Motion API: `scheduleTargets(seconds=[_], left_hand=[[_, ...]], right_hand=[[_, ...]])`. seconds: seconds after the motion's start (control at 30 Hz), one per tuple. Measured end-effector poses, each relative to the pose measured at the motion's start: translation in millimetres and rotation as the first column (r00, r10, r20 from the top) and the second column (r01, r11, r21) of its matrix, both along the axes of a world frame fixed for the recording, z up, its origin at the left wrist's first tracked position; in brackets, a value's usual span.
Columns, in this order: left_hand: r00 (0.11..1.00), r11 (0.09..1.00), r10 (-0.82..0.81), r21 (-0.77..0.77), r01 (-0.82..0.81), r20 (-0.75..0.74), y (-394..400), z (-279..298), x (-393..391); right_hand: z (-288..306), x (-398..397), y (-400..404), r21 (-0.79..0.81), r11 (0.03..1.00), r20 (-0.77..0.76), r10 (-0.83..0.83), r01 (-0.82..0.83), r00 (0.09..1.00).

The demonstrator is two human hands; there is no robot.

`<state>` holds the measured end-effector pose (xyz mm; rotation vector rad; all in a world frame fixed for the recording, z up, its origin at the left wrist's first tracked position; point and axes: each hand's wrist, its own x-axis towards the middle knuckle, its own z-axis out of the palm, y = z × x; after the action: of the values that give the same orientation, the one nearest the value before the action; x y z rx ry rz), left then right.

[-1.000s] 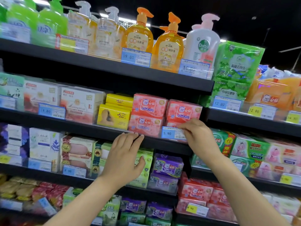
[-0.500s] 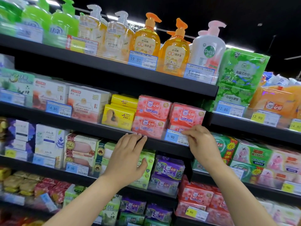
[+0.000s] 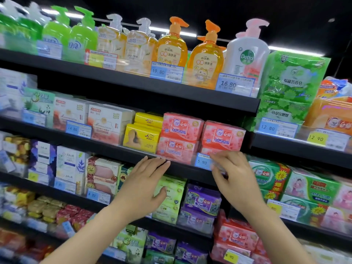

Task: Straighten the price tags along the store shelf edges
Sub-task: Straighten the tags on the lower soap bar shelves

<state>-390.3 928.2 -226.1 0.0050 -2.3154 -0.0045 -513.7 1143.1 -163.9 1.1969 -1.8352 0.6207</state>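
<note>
While both hands are up at the second shelf from the top, the right hand pinches the right end of the blue 5.90 price tag, thumb below and curled fingers over the top edge; that end of the tag is hidden behind the fingers. The tag sits in the clear strip on the shelf edge, just below the pink soap packs, and reads slightly tilted, though the whole view is tilted too, so I cannot tell if it is crooked.

The left hand is spread flat, fingers straight and together, fingertips resting on the shelf edge left of the tag, apart from it, holding nothing.

Other tags in view:
- 19.80 tag, blue, top shelf, in front of the orange pump bottles.
- 16.80 tag, blue, top shelf, in front of the white Dettol bottle.
- 14.80 tag, blue, same shelf as the held tag, far left, in front of the white soap boxes.
- 12.80 tag, blue, and 12.90 tag, yellow, right bay, below the green packs.
- 8.70 tag, blue, one shelf down, left of the left wrist.

Yellow soap boxes stand between the white boxes and the pink packs. Left side of the frame is blurred; tags there are unreadable.
</note>
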Motion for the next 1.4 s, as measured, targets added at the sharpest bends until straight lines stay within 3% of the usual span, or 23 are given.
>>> scheduleTargets(seconds=[0.13,0.3,0.47,0.67,0.9,1.07,1.4], left_hand=[[0.998,0.998,0.02,0.063,-0.016,-0.058,-12,4,26],[0.974,0.975,0.219,0.059,-0.216,-0.05,-40,7,82],[0.916,0.916,0.4,0.016,-0.4,-0.008,-77,14,142],[0.849,0.849,0.528,-0.007,-0.528,0.007,-143,15,212],[0.823,0.824,0.567,-0.011,-0.567,0.021,-234,21,296],[0.835,0.836,0.549,-0.016,-0.549,0.034,-297,19,337],[0.846,0.847,0.529,0.022,-0.531,0.061,-415,12,336]], right_hand=[[-7,19,-25,0.059,0.988,0.032,0.139,-0.141,0.99],[-16,33,-75,0.105,0.971,0.007,0.215,-0.215,0.977],[-17,60,-135,0.106,0.938,0.081,0.322,-0.329,0.943],[-11,115,-220,0.113,0.91,0.047,0.396,-0.399,0.917],[-12,188,-328,0.081,0.921,-0.02,0.383,-0.38,0.924],[-17,222,-389,0.089,0.933,0.033,0.348,-0.349,0.937],[-21,221,-494,0.121,0.942,0.078,0.305,-0.313,0.949]])
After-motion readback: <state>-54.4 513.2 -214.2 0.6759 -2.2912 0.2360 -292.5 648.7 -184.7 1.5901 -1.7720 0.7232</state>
